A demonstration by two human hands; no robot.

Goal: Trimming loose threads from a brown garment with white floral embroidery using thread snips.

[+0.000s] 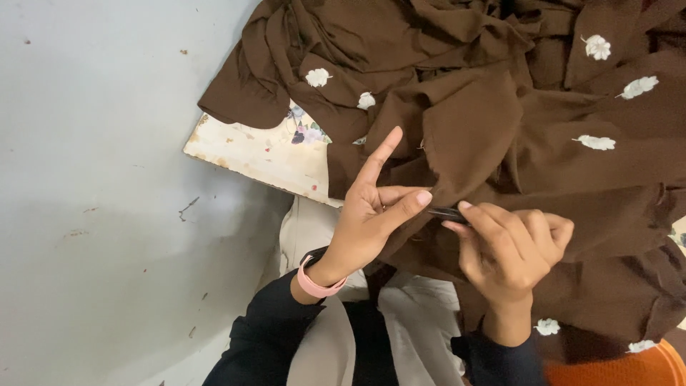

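Fingers of left hand pinching brown fabric, crumpled, white leaf motifs, right hand clamped on small dark tool.

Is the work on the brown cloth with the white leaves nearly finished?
Hard to tell. Done: white leaf shapes already dot the brown cloth. In hand: the left hand pinches a fold of the cloth, and the right hand holds a small dark tool at that spot. Left: most of the cloth lies bunched over the flowered board, so the remaining work can't be judged.
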